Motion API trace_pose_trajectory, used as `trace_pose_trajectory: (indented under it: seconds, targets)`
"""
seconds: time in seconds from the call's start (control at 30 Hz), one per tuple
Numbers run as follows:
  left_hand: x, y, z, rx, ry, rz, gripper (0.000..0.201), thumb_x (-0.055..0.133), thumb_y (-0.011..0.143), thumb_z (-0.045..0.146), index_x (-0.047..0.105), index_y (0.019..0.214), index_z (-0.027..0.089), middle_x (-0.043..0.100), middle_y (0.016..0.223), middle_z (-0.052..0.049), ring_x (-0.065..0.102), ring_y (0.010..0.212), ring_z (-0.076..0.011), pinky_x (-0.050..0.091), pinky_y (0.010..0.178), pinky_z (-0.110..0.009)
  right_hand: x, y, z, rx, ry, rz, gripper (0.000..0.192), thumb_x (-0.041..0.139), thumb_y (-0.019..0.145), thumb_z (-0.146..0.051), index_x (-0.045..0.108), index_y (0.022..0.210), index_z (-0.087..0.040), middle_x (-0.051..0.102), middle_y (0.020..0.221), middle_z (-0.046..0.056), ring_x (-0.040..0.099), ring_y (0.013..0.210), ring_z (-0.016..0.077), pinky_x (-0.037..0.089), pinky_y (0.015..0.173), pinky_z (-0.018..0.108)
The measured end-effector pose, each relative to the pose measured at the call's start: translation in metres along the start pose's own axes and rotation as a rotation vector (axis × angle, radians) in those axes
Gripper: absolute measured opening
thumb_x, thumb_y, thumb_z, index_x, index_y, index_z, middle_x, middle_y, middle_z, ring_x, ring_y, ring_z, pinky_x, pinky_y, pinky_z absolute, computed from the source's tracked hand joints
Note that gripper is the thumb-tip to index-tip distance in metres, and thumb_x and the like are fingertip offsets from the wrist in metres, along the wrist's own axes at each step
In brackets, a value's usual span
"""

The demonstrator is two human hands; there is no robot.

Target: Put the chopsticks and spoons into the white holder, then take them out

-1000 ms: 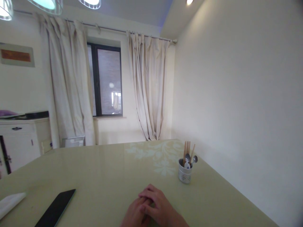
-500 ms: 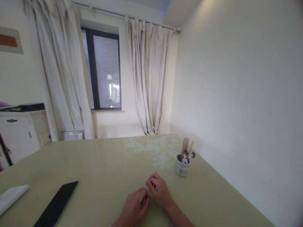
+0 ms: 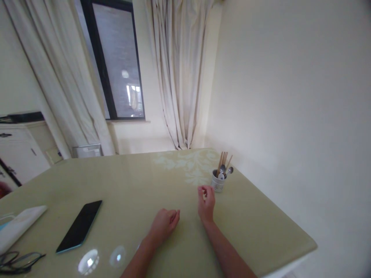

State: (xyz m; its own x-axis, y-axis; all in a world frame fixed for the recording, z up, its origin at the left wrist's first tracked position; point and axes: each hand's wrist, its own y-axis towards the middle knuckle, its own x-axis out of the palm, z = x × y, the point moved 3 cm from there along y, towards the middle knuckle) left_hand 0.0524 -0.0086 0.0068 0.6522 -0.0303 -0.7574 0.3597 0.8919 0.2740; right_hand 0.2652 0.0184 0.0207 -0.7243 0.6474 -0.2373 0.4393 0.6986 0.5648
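My left hand (image 3: pixel 162 224) rests on the pale green table (image 3: pixel 139 181) with its fingers curled loosely and nothing in it. My right hand (image 3: pixel 206 202) is raised a little off the table, fingers bent inward, also empty. It is a short way in front of a white utensil holder (image 3: pixel 218 183) that stands near the table's right edge with wooden chopsticks (image 3: pixel 223 158) and metal spoons (image 3: pixel 224 170) sticking out of it.
A black phone (image 3: pixel 79 226) lies flat on the table to the left. A white folded cloth (image 3: pixel 17 227) and a pair of glasses (image 3: pixel 17 260) are at the far left. A white wall runs along the right; a white cabinet (image 3: pixel 17 150) stands beyond the table.
My hands were clasped together and have come apart. The right hand moved forward towards the utensil holder. The camera tilted downward, bringing more of the table into view.
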Motion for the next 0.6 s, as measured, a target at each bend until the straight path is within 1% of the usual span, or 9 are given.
trace_pose_trajectory:
  seconds: [0.07,0.13,0.2,0.27,0.3,0.33,0.4,0.47,0.6]
  targets:
    - [-0.001,-0.001,0.000,-0.012,0.002,0.005,0.053,0.038,0.101,0.048,0.034,0.054,0.024,0.025,0.051,0.008,0.021,0.048,-0.0109,0.019,0.058,-0.030,-0.018,0.009,0.015,0.091,-0.055,0.185,0.048,0.050,0.101,-0.062,0.059,0.117,-0.017,0.062,0.113,0.016,0.056,0.105,0.0324,0.048,0.096,0.049]
    - [-0.002,-0.001,0.001,-0.021,0.005,0.012,0.052,0.038,0.100,0.048,0.034,0.054,0.025,0.024,0.051,0.008,0.021,0.048,-0.0111,0.018,0.058,-0.030,-0.034,0.021,0.031,0.179,-0.110,0.330,0.067,0.056,0.095,-0.064,0.048,0.136,-0.011,0.056,0.130,0.027,0.050,0.122,0.0409,0.042,0.105,0.060]
    - [-0.003,-0.001,0.002,-0.024,0.008,0.022,0.052,0.038,0.100,0.048,0.034,0.054,0.025,0.024,0.051,0.008,0.021,0.048,-0.0114,0.019,0.058,-0.030,-0.046,0.035,0.044,0.248,-0.153,0.398,0.091,0.067,0.085,-0.066,0.039,0.146,-0.005,0.047,0.142,0.035,0.044,0.134,0.0487,0.037,0.110,0.066]
    - [-0.003,-0.001,0.003,-0.024,0.009,0.034,0.052,0.037,0.100,0.049,0.034,0.054,0.025,0.024,0.051,0.008,0.021,0.049,-0.0116,0.020,0.059,-0.030,-0.052,0.050,0.053,0.282,-0.168,0.379,0.107,0.079,0.071,-0.065,0.039,0.149,-0.004,0.045,0.149,0.038,0.041,0.140,0.0532,0.034,0.114,0.068]
    - [-0.003,0.000,0.003,-0.024,0.008,0.039,0.052,0.037,0.100,0.049,0.034,0.054,0.025,0.024,0.051,0.007,0.021,0.049,-0.0117,0.020,0.059,-0.030,-0.052,0.056,0.057,0.290,-0.167,0.347,0.109,0.083,0.065,-0.063,0.042,0.148,-0.004,0.047,0.150,0.037,0.042,0.141,0.0540,0.034,0.115,0.067]
    - [-0.003,0.000,0.003,-0.023,0.007,0.043,0.052,0.037,0.100,0.049,0.034,0.054,0.025,0.024,0.051,0.007,0.021,0.049,-0.0118,0.020,0.059,-0.030,-0.052,0.061,0.059,0.296,-0.161,0.307,0.108,0.085,0.061,-0.060,0.047,0.145,-0.006,0.052,0.148,0.035,0.046,0.139,0.0538,0.036,0.114,0.066]
    - [-0.002,0.000,0.002,-0.025,0.002,0.051,0.053,0.037,0.100,0.051,0.033,0.054,0.025,0.025,0.051,0.007,0.021,0.049,-0.0120,0.020,0.059,-0.030,-0.050,0.069,0.063,0.309,-0.141,0.230,0.095,0.085,0.059,-0.057,0.056,0.136,-0.010,0.064,0.137,0.031,0.058,0.130,0.0511,0.042,0.109,0.064]
    - [-0.001,0.000,0.001,-0.031,-0.005,0.061,0.055,0.037,0.100,0.055,0.032,0.054,0.025,0.026,0.051,0.007,0.023,0.049,-0.0121,0.020,0.058,-0.029,-0.048,0.072,0.065,0.320,-0.117,0.171,0.082,0.082,0.062,-0.056,0.060,0.128,-0.013,0.072,0.125,0.026,0.067,0.119,0.0465,0.048,0.102,0.060]
    - [0.001,0.002,-0.003,-0.048,-0.024,0.096,0.057,0.036,0.100,0.060,0.031,0.056,0.025,0.027,0.051,0.007,0.027,0.050,-0.0117,0.022,0.058,-0.029,-0.035,0.068,0.058,0.278,-0.030,0.051,0.068,0.079,0.066,-0.054,0.062,0.119,-0.016,0.076,0.116,0.021,0.073,0.107,0.0388,0.056,0.092,0.050]
